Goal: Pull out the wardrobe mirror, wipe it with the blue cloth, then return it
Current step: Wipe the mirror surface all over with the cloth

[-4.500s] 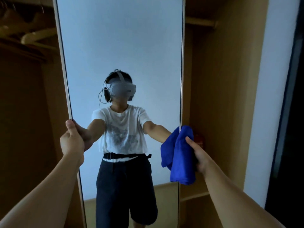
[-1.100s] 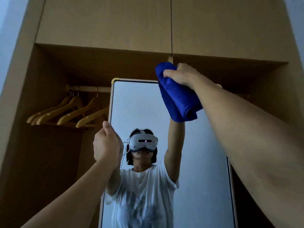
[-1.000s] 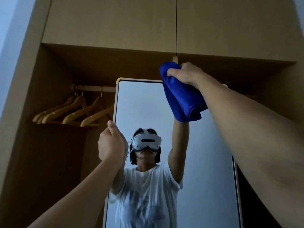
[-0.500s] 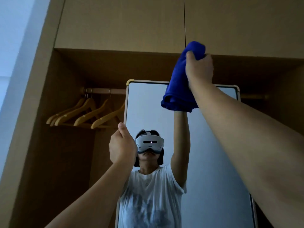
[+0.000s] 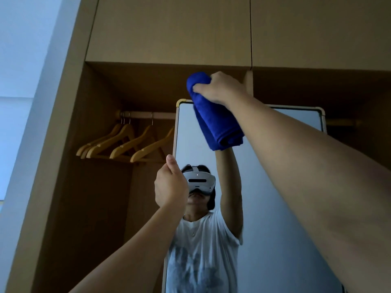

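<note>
One tall, gold-framed wardrobe mirror fills centre-right; I judge it rigid, fragile, best taken by its edge. My left hand grips that left edge mid-frame. My right hand clutches the soft, folded blue cloth at upper centre. The mirror's bottom is cut off.

Head-worn view, tilted upward, close before the mirror top.

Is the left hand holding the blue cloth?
No, the right hand holds the blue cloth at the mirror's top, while the left hand grips the mirror's left edge.
</note>
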A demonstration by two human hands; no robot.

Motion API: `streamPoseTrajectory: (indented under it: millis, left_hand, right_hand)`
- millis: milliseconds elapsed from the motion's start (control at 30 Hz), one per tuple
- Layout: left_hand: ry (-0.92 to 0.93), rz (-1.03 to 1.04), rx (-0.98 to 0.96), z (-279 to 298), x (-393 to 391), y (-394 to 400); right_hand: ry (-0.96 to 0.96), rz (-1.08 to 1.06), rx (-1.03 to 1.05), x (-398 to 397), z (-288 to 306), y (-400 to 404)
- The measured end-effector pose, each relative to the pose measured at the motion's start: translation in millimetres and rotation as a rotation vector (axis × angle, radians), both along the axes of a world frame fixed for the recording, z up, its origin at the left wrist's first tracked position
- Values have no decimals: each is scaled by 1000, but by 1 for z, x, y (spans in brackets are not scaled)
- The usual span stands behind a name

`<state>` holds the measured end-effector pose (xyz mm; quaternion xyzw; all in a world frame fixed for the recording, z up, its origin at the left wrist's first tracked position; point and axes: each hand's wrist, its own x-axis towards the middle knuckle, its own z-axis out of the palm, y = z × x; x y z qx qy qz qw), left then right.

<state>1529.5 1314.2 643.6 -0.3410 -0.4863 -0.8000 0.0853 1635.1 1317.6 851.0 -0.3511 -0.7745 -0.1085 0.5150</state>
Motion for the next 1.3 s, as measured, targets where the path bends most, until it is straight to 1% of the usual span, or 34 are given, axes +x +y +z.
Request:
streamPoseTrajectory:
  millis: [67, 100, 233, 300, 367, 433, 533, 600, 767, 967, 1033, 1133, 1233, 1300]
  left_hand:
    - [-7, -18, 14, 0, -1, 2]
    - [-9, -35, 23, -1, -3, 3]
    - [-32, -113, 31, 0, -8, 7]
    - [-81, -258, 85, 0, -10, 7]
    - [-137, -407, 114, -3, -12, 5]
    - [-202, -516, 125, -8, -16, 0]
    - [-398, -732, 193, -18, -17, -14]
    - [-442, -806, 237, -25, -16, -21]
    - [-368, -899, 291, -45, -11, -36]
    - [-429, -1063, 280, -75, -11, -55]
    - [-436, -1075, 260, -84, -12, -62]
    - [-404, -1110, 181, -98, -17, -68]
    - [-329, -1151, 118, -112, -20, -74]
    - [-302, -1178, 124, -122, -18, -77]
  right_hand:
    - [-84, 14, 38, -22, -6, -13]
    - [-119, 7, 93, -34, -12, -18]
    - [-257, -89, 464, -69, -45, -29]
    - [-351, -137, 612, -77, -69, -29]
    - [-391, -139, 687, -81, -93, -25]
    - [-375, -113, 690, -80, -116, -19]
    - [-344, -86, 690, -75, -149, -11]
    - [-296, -65, 681, -73, -165, -10]
    - [-177, -42, 655, -67, -194, -17]
    - [-102, 14, 545, -69, -246, -22]
    - [-59, 47, 504, -70, -263, -25]
    - [-7, 71, 433, -72, -284, -30]
    - [-12, 103, 348, -72, -298, -31]
    - [-46, 153, 270, -72, -307, -30]
